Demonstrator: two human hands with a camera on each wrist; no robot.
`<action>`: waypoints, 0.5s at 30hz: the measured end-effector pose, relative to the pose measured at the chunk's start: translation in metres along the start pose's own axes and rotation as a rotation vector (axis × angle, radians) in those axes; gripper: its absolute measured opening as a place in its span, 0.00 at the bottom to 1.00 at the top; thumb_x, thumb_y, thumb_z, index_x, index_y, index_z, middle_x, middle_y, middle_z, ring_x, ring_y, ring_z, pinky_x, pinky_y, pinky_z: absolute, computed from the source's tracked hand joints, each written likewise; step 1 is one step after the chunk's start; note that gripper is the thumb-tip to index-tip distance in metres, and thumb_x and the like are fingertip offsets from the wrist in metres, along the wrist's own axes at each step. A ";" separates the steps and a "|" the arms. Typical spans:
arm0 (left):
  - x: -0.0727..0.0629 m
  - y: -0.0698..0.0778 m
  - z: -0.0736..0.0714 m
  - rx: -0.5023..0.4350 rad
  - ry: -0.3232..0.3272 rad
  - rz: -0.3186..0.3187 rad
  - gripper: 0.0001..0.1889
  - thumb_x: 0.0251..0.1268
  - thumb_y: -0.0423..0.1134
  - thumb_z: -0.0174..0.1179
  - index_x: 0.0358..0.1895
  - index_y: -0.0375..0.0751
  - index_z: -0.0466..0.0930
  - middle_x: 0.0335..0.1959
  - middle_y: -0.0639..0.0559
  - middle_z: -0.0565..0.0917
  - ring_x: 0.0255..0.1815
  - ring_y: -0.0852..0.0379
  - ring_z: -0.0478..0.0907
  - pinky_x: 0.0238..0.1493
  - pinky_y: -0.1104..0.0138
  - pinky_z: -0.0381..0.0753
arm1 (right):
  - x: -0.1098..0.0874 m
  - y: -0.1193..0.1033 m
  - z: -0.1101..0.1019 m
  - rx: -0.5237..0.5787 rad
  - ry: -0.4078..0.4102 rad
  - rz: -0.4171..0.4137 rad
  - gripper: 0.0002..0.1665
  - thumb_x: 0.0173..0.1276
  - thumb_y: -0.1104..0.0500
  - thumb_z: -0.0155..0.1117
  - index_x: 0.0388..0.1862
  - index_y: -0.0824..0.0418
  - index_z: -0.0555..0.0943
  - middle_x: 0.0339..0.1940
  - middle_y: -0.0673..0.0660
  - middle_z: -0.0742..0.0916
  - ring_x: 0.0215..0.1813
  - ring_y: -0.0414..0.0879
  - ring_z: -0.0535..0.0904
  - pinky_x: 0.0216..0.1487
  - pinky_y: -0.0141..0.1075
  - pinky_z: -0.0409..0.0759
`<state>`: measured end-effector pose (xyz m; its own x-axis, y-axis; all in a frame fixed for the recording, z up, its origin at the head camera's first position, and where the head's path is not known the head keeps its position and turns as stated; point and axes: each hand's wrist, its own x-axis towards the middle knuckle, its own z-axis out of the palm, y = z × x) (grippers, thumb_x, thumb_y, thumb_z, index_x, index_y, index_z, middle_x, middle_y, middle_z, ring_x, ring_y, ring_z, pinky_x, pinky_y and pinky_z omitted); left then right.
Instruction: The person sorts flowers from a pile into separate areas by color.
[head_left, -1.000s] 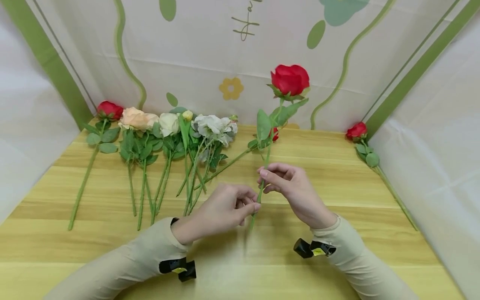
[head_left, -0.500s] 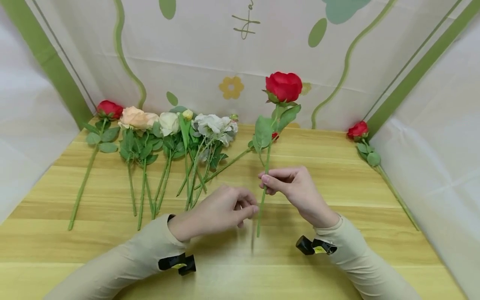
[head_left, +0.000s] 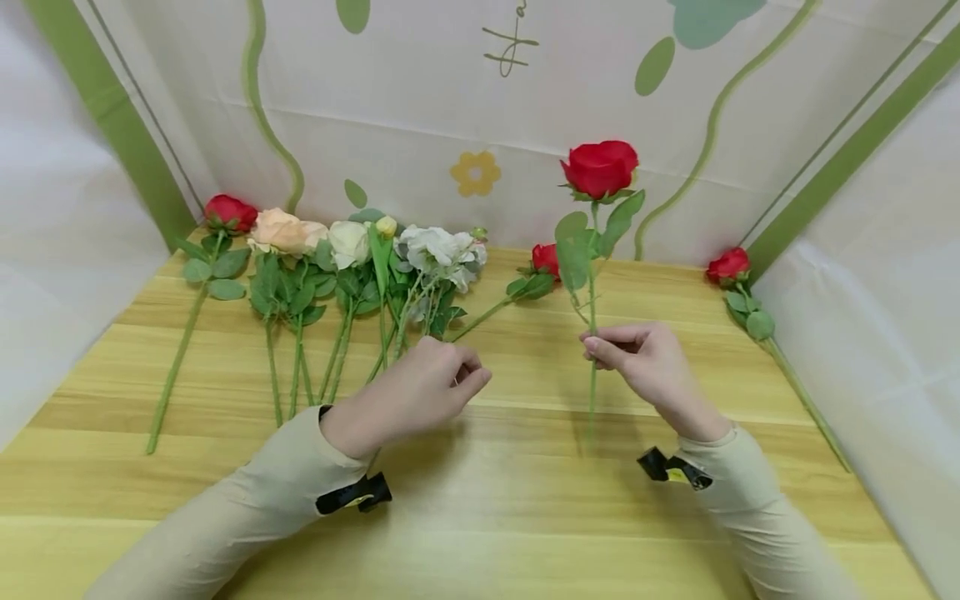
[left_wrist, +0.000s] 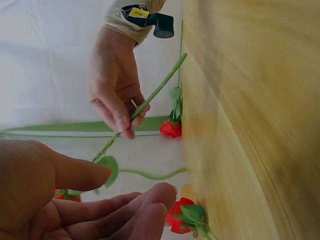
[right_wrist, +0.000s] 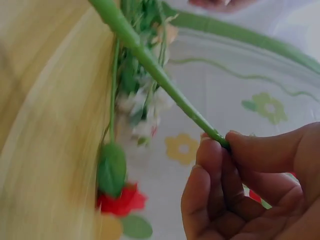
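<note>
A right hand (head_left: 652,371) pinched the stem (head_left: 592,304) of an upright red rose (head_left: 600,169), raised right of the frame's centre. The left hand (head_left: 416,392), thumb parted from loosely bent fingers, hovered near mid-frame. A second red rose (head_left: 546,260) lay between them, farther back; peach blooms (head_left: 281,232) and white blossoms (head_left: 438,252) lined the wooden table (head_left: 480,517) at upper left, before a patterned cloth (head_left: 420,92).

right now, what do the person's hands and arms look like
The left hand and right hand are bare. Long beige sleeves end near the wrists, where each arm wears a black device with a yellow label.
</note>
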<state>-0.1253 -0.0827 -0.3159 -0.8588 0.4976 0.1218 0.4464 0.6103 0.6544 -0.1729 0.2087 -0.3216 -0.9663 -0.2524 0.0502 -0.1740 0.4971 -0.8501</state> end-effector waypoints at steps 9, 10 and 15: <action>0.000 -0.004 -0.001 0.012 -0.051 -0.024 0.12 0.75 0.40 0.55 0.30 0.42 0.80 0.12 0.57 0.69 0.11 0.64 0.62 0.19 0.68 0.67 | 0.010 0.039 -0.077 -0.407 0.048 0.031 0.19 0.73 0.55 0.62 0.48 0.71 0.85 0.39 0.64 0.88 0.36 0.43 0.84 0.34 0.33 0.80; 0.000 -0.004 -0.001 0.012 -0.053 -0.024 0.13 0.75 0.40 0.54 0.29 0.42 0.79 0.12 0.57 0.67 0.11 0.64 0.61 0.19 0.68 0.66 | 0.011 0.044 -0.086 -0.464 0.057 0.031 0.18 0.73 0.56 0.62 0.47 0.71 0.85 0.37 0.64 0.88 0.34 0.42 0.84 0.32 0.33 0.79; -0.001 -0.005 -0.001 0.010 -0.063 -0.029 0.14 0.75 0.40 0.54 0.28 0.43 0.79 0.11 0.57 0.67 0.11 0.64 0.61 0.18 0.68 0.66 | 0.014 0.066 -0.132 -0.603 0.011 0.079 0.18 0.73 0.61 0.60 0.45 0.78 0.84 0.30 0.65 0.88 0.26 0.46 0.79 0.26 0.38 0.74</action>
<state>-0.1270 -0.0866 -0.3187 -0.8537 0.5178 0.0553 0.4247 0.6309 0.6493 -0.2232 0.3475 -0.3080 -0.9820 -0.1888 0.0071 -0.1754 0.8973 -0.4051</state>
